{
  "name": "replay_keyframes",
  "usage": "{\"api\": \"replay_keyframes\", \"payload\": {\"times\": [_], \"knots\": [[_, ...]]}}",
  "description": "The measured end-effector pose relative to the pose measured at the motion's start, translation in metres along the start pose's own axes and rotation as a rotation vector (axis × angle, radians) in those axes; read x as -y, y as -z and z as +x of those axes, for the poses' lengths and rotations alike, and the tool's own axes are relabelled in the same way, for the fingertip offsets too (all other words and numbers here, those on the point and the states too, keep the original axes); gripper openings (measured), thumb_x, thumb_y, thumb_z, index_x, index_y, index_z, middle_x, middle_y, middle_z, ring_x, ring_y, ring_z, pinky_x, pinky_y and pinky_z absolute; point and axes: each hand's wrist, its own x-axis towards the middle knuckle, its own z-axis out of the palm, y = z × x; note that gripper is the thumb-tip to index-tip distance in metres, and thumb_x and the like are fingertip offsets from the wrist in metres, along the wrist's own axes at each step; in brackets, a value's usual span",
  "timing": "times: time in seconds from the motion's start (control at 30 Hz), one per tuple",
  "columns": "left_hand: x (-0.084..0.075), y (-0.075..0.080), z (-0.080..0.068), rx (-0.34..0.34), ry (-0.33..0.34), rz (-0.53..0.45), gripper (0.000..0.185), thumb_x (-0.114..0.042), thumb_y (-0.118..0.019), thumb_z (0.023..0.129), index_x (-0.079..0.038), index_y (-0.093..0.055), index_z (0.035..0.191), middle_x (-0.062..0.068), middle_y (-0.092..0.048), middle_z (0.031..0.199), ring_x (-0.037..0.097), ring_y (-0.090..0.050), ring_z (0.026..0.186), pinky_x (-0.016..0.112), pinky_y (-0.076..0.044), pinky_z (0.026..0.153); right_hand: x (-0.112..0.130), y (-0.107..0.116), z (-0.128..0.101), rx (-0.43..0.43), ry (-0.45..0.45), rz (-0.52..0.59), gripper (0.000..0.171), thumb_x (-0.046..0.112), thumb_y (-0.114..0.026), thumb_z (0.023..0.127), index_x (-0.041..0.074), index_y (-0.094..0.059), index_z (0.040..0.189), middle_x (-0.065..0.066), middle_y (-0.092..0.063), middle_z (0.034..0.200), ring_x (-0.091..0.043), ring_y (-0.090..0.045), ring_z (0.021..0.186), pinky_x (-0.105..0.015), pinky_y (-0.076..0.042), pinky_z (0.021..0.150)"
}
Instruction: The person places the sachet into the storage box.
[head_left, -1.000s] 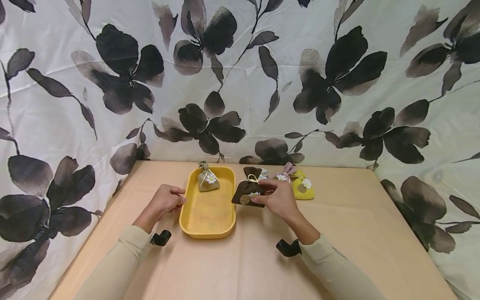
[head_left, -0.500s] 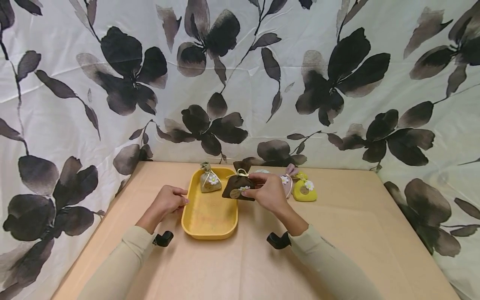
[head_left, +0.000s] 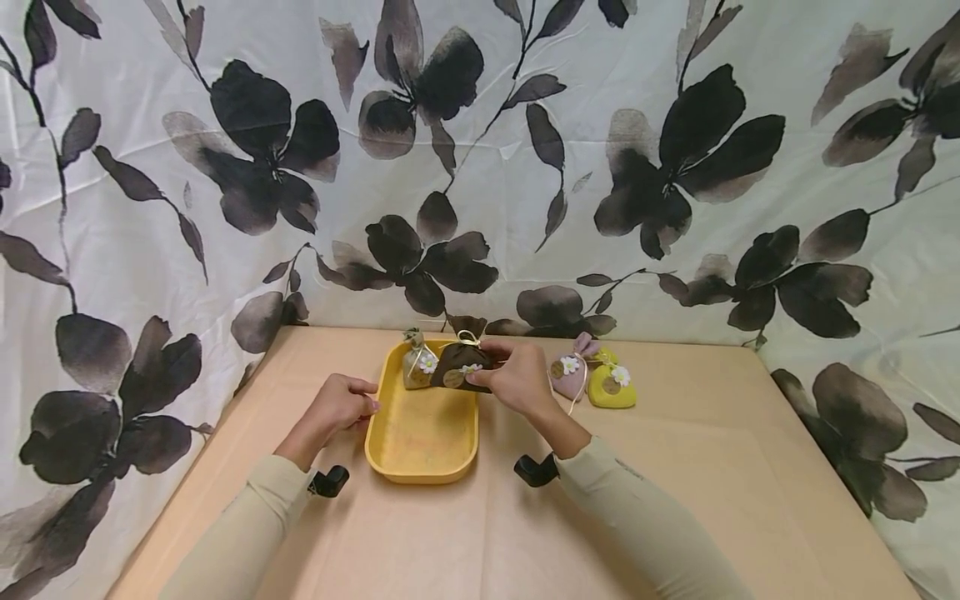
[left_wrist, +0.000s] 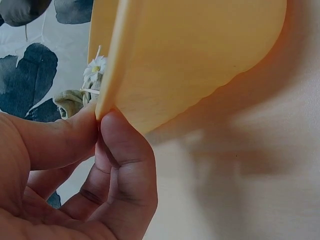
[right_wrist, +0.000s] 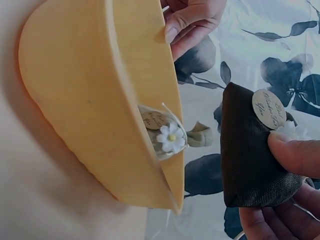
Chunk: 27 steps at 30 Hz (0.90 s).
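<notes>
A yellow tray [head_left: 422, 446] stands on the table, and my left hand [head_left: 341, 408] pinches its left rim between thumb and fingers, as the left wrist view [left_wrist: 100, 175] confirms. In the tray's far left part sits an olive-beige sachet [head_left: 414, 373] with a white flower and a round tag. My right hand [head_left: 517, 379] grips a dark brown sachet [head_left: 459, 362], thumb on its front near the flower. In the right wrist view this brown sachet [right_wrist: 255, 155] hangs apart from the tray, above its rim.
To the right of the tray lie a lilac sachet [head_left: 570, 379] and a yellow-green sachet [head_left: 611, 390], side by side. Behind the table [head_left: 675, 467] hangs a white cloth [head_left: 525, 208] with dark flowers.
My right hand has carried the brown sachet leftward, from right of the tray to over its far right part. The left hand has stayed on the tray's rim.
</notes>
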Motion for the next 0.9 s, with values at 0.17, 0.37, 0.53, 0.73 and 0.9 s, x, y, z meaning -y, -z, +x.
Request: {"api": "replay_keyframes", "payload": {"times": [0.17, 0.37, 0.53, 0.73, 0.9], "knots": [[0.001, 0.001, 0.000, 0.004, 0.007, 0.004, 0.043, 0.000, -0.068, 0.094, 0.008, -0.064, 0.136, 0.012, -0.069, 0.097, 0.015, -0.060, 0.073, 0.031, -0.060, 0.066, 0.000, -0.009, 0.005, -0.020, 0.007, -0.040, 0.047, 0.006, -0.091, 0.072, 0.002, -0.078, 0.117, -0.015, -0.079, 0.108, -0.028, -0.074, 0.097, -0.043, -0.062, 0.090], [0.001, 0.000, 0.001, -0.007, 0.001, 0.002, 0.043, 0.001, -0.069, 0.092, 0.007, -0.065, 0.135, 0.014, -0.072, 0.102, 0.014, -0.061, 0.069, 0.030, -0.058, 0.063, -0.001, -0.018, 0.011, -0.061, 0.029, -0.122, 0.047, 0.008, -0.091, 0.072, 0.003, -0.078, 0.116, -0.014, -0.080, 0.105, -0.028, -0.075, 0.095, -0.042, -0.062, 0.087], [0.002, -0.001, 0.000, -0.009, 0.002, -0.002, 0.044, 0.002, -0.068, 0.092, 0.008, -0.065, 0.135, 0.013, -0.073, 0.100, 0.013, -0.061, 0.069, 0.030, -0.058, 0.064, -0.003, -0.024, 0.014, -0.074, 0.033, -0.150, 0.046, 0.009, -0.092, 0.072, 0.003, -0.079, 0.115, -0.013, -0.080, 0.102, -0.026, -0.075, 0.092, -0.041, -0.062, 0.084], [0.002, -0.001, -0.001, -0.015, -0.014, -0.002, 0.043, 0.003, -0.068, 0.091, 0.008, -0.065, 0.134, 0.013, -0.073, 0.097, 0.014, -0.061, 0.069, 0.030, -0.057, 0.063, -0.002, -0.030, 0.016, -0.055, 0.025, -0.132, 0.047, 0.010, -0.093, 0.072, 0.005, -0.079, 0.117, -0.012, -0.080, 0.105, -0.026, -0.075, 0.093, -0.041, -0.062, 0.084], [0.002, -0.002, -0.002, -0.018, -0.018, -0.002, 0.042, 0.003, -0.068, 0.092, 0.009, -0.066, 0.133, 0.015, -0.074, 0.099, 0.014, -0.063, 0.071, 0.031, -0.059, 0.064, 0.000, -0.039, 0.017, -0.010, 0.028, -0.102, 0.047, 0.009, -0.092, 0.072, 0.005, -0.079, 0.117, -0.012, -0.080, 0.110, -0.025, -0.075, 0.096, -0.040, -0.062, 0.086]]}}
